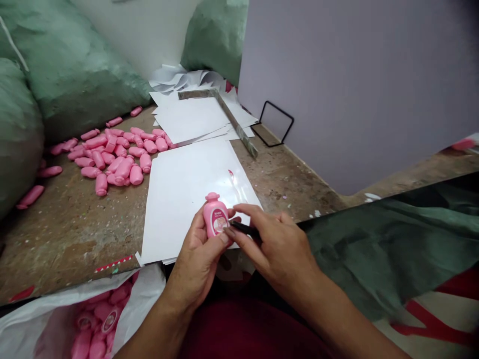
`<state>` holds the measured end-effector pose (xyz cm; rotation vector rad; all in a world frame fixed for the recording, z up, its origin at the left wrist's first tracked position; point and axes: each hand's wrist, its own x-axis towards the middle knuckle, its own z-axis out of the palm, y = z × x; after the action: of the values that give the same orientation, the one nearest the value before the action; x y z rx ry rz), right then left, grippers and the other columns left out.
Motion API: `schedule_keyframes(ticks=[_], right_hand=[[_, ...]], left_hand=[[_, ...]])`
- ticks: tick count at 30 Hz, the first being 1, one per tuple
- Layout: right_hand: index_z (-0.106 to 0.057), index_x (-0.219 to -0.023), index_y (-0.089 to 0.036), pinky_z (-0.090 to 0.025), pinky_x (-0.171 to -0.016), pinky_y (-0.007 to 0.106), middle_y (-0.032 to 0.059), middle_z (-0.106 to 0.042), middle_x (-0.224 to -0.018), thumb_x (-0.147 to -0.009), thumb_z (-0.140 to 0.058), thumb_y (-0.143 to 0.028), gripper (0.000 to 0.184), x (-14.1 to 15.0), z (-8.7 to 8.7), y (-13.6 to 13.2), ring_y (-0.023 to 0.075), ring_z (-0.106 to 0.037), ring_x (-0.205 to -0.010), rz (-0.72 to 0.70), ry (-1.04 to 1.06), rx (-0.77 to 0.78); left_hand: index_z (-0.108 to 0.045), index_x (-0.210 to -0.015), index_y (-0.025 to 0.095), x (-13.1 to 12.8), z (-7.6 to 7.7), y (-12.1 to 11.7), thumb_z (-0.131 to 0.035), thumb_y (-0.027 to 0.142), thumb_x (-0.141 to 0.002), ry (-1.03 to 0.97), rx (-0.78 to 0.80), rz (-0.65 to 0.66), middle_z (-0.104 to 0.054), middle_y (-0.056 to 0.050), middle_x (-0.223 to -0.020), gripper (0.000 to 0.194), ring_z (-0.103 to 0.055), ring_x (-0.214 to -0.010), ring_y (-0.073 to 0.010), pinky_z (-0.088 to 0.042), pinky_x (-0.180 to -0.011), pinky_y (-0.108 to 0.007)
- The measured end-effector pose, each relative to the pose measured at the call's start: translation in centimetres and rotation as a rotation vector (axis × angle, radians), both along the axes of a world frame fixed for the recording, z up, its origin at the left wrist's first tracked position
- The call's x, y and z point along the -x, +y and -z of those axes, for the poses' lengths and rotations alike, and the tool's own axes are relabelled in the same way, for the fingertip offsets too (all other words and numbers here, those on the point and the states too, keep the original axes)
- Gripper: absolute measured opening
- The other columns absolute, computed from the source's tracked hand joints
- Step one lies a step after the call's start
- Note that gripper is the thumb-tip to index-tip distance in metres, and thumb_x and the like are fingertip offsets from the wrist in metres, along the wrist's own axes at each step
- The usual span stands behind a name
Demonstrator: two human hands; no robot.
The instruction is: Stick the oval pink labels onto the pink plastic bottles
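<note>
1. Bottle (210, 212), pink and bearing an oval label (220, 222): held near upright above the white sheets (179, 199), by the near edge of the table (71, 229).
2. Left hand (196, 262): fingers pinching the bottle, thumb across its lower front.
3. Right hand (280, 247): fingers pinching a slim black tool (245, 229), directed at the label's side. Its tip is partly masked by the fingers; contact cannot be confirmed.
4. Clear strip (235, 187): on the sheets, towards their right edge.
5. Loose bottles (123, 168): heaped on the table's left half; more lie in a white bag (147, 289) below the near edge.
6. Risks, in judgement: a slipping tool could scratch the label or nick the left thumb; excess sideways pressure could twist the smooth bottle loose and drop it over the near edge.
</note>
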<state>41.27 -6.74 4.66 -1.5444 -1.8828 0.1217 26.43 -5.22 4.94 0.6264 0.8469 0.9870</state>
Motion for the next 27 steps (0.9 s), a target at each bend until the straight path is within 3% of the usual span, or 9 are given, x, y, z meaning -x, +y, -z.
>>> schedule_keyframes(ticks=[3, 7, 11, 15, 20, 25, 27], right_hand=[[-0.070, -0.109, -0.020, -0.039, -0.059, 0.031, 0.0038, -0.071, -0.073, -0.092, -0.059, -0.039, 0.028, -1.0, -0.2, 0.2, 0.0207, -0.059, -0.059, 0.053, 0.182, 0.115], [-0.068, -0.111, -0.024, -0.047, -0.062, 0.029, 0.0011, -0.071, -0.079, -0.082, -0.067, -0.042, 0.033, -0.7, -0.6, 0.4, 0.0193, -0.064, -0.067, -0.013, 0.510, 0.302], [-0.069, -0.110, -0.026, -0.046, -0.064, 0.031, -0.0008, -0.067, -0.072, -0.070, -0.077, -0.043, 0.044, 0.1, -0.4, 1.1, 0.0204, -0.061, -0.068, 0.014, 0.483, 0.329], [-0.070, -0.091, -0.022, -0.037, -0.053, 0.026, -0.0048, -0.053, -0.057, -0.077, -0.069, -0.045, 0.027, 0.1, -0.1, 2.2, 0.0142, -0.049, -0.054, -0.040, 0.623, 0.407], [-0.061, -0.069, -0.020, -0.040, -0.060, 0.025, -0.0026, -0.058, -0.065, -0.081, -0.064, -0.043, 0.027, 0.1, 0.3, 2.8, 0.0133, -0.053, -0.063, -0.103, 0.761, 0.375], [-0.063, -0.077, -0.020, -0.042, -0.063, 0.026, -0.0020, -0.061, -0.071, -0.085, -0.062, -0.043, 0.025, -0.6, 0.8, 2.6, 0.0147, -0.056, -0.068, -0.075, 0.719, 0.321], [-0.064, -0.080, -0.020, -0.042, -0.062, 0.026, -0.0010, -0.062, -0.072, -0.087, -0.060, -0.043, 0.024, -1.4, 1.2, 2.2, 0.0157, -0.057, -0.068, -0.058, 0.617, 0.299]], left_hand=[[-0.048, -0.138, 0.026, 0.0, -0.2, -0.1, -0.075, 0.018, -0.076, 0.009, 0.030, 0.013, -0.067, -0.005, -0.117, 0.069, -0.062, -0.104, -0.0166, -0.049, -0.096, -0.033], [-0.047, -0.138, 0.027, 0.0, -0.2, -0.4, -0.076, 0.020, -0.076, 0.051, 0.049, 0.068, -0.067, -0.003, -0.112, 0.069, -0.062, -0.102, -0.0162, -0.047, -0.093, -0.030], [-0.049, -0.134, 0.028, 0.2, -0.1, -0.6, -0.073, 0.019, -0.079, 0.116, -0.015, 0.138, -0.064, 0.000, -0.104, 0.060, -0.060, -0.093, -0.0123, -0.048, -0.086, -0.025], [-0.054, -0.130, 0.025, 0.5, -0.1, -0.5, -0.073, 0.015, -0.078, 0.101, -0.037, 0.195, -0.062, -0.001, -0.104, 0.056, -0.062, -0.093, -0.0120, -0.051, -0.079, -0.022], [-0.059, -0.114, 0.015, 0.9, 0.0, -0.1, -0.067, 0.024, -0.088, 0.030, 0.082, 0.186, -0.065, -0.004, -0.094, 0.029, -0.067, -0.077, -0.0109, -0.056, -0.066, -0.020], [-0.055, -0.124, 0.016, 1.4, -0.2, 0.1, -0.048, 0.032, -0.099, -0.016, 0.157, 0.132, -0.070, -0.009, -0.096, 0.031, -0.071, -0.076, -0.0151, -0.059, -0.064, -0.024], [-0.056, -0.126, 0.017, 2.5, -0.7, -0.1, -0.051, 0.032, -0.097, 0.038, 0.156, 0.122, -0.071, -0.010, -0.099, 0.032, -0.072, -0.078, -0.0160, -0.060, -0.066, -0.025]])
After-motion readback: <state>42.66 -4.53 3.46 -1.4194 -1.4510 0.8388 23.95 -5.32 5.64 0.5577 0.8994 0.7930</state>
